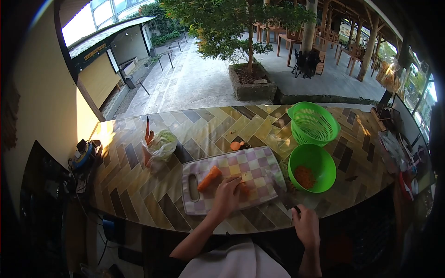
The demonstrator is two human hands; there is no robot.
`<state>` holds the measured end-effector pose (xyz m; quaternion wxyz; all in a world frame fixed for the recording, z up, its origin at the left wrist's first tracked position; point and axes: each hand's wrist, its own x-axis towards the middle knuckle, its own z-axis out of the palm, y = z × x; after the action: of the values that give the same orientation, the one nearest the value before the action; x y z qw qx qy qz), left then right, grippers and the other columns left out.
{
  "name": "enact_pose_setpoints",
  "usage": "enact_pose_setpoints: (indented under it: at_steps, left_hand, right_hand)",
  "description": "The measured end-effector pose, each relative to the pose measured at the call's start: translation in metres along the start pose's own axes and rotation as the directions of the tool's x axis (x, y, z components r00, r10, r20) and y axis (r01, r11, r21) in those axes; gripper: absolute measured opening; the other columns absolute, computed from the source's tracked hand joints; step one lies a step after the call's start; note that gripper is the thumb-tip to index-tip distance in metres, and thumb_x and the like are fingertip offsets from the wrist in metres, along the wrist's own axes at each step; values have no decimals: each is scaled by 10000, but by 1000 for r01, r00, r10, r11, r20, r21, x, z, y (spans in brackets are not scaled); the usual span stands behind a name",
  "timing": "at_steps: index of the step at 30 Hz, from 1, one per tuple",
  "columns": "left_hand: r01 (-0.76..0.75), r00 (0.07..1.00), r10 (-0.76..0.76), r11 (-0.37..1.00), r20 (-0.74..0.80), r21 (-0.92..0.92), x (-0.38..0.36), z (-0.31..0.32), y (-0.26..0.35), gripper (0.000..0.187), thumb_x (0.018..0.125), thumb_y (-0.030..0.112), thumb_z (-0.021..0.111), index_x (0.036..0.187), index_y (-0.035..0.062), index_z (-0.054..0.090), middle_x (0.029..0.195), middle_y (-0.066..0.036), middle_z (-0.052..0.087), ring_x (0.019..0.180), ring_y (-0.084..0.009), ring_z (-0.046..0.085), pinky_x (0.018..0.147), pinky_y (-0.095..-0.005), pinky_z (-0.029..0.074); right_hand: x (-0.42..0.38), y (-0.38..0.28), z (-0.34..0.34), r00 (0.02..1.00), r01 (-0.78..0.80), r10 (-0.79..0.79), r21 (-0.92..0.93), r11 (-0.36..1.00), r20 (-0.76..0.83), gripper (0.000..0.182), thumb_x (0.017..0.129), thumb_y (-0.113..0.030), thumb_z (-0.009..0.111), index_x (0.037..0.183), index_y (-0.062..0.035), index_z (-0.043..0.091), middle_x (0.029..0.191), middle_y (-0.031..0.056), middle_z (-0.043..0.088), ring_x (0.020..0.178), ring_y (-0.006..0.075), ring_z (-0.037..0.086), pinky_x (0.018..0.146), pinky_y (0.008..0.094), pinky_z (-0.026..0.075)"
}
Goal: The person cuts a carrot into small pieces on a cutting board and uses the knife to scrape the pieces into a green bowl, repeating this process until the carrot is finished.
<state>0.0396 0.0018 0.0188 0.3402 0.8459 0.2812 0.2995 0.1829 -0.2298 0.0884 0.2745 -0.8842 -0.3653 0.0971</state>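
A checkered cutting board lies on the patterned table. A thick orange carrot piece rests on it near the handle slot. My left hand is over the middle of the board, its fingers pressed down on orange carrot pieces. My right hand, at the table's front edge, is closed round the dark handle of a knife, whose blade is blurred over the board's right side. Right of the board, a green bowl holds shredded carrot. Carrot end pieces sit behind the board.
A green strainer basket stands behind the bowl. At the left are a plastic bag with pale green contents and carrots beside it. Cables and a device lie at the far left, plastic packets at the right.
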Motion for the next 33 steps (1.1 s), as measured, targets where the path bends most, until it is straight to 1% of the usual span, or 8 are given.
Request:
enact_pose_setpoints:
  at_steps: [2, 6, 11, 14, 17, 23, 26, 33]
  left_hand:
    - [45, 999, -45, 999, -13, -13, 9, 3, -9, 344, 864, -8, 573, 1198, -38, 651, 1196, -209, 659, 1144, -383, 597, 986, -414, 470]
    - [-132, 990, 130, 990, 48, 45, 25, 9, -15, 381, 818, -37, 555, 1184, -32, 662, 1195, -176, 665, 1150, -361, 565, 1022, -403, 430]
    - [-210, 962, 193, 975, 192, 72, 29, 1, -12, 398, 770, -43, 542, 1142, -26, 682, 1152, -156, 681, 1116, -344, 570, 1040, -408, 400]
    - [-170, 974, 156, 983, 163, 75, 23, -12, -7, 319, 814, -33, 541, 1101, -30, 681, 1137, -157, 674, 1112, -332, 567, 957, -405, 451]
    - [37, 999, -35, 997, 26, -66, 13, -19, -3, 264, 827, -24, 558, 1055, -27, 691, 1084, -165, 680, 1094, -318, 580, 940, -404, 463]
    - [6, 992, 30, 958, -122, 287, -8, -17, -1, 279, 835, 8, 600, 1100, -59, 657, 1132, -185, 644, 1117, -340, 559, 955, -406, 469]
    - [-34, 994, 69, 927, -79, 374, -8, -7, -10, 317, 819, 7, 609, 1124, -73, 640, 1154, -183, 630, 1118, -350, 548, 967, -401, 465]
    - [-68, 995, 65, 997, 71, 36, -7, -12, -5, 336, 764, -23, 635, 1096, -53, 673, 1128, -180, 649, 1110, -361, 559, 972, -402, 461]
  right_hand:
    - [-2, -1, -8, 998, -36, 37, -18, 999, 56, 281, 951, -239, 605, 914, 38, 636, 684, 233, 617, 705, 427, 623, 612, 473, 444]
    - [-3, -11, -14, 984, -76, 75, 2, 997, 161, 298, 956, -275, 592, 907, 14, 645, 729, 228, 646, 777, 441, 636, 667, 497, 473]
    - [1, -8, -6, 991, -77, 66, 89, 993, 120, 302, 958, -287, 591, 921, 9, 643, 710, 220, 641, 763, 429, 638, 657, 485, 468]
    - [6, -3, 6, 994, -67, 60, 89, 994, 87, 304, 962, -289, 588, 933, 10, 638, 702, 217, 638, 741, 427, 635, 649, 491, 459]
    - [7, -6, 16, 990, -18, 2, 107, 994, 144, 300, 970, -279, 578, 934, 14, 632, 688, 218, 632, 724, 431, 629, 635, 496, 450]
    - [9, -16, 26, 993, -3, -20, 191, 982, 119, 289, 977, -251, 575, 944, 31, 627, 671, 225, 620, 686, 422, 625, 607, 478, 445]
    - [13, -10, 38, 998, 13, -21, 130, 991, 62, 287, 972, -243, 590, 960, 41, 627, 664, 227, 611, 643, 406, 619, 586, 460, 432]
    - [9, -23, 43, 986, 2, -36, 201, 980, 166, 311, 993, -273, 546, 952, 27, 619, 683, 236, 624, 735, 444, 636, 639, 505, 462]
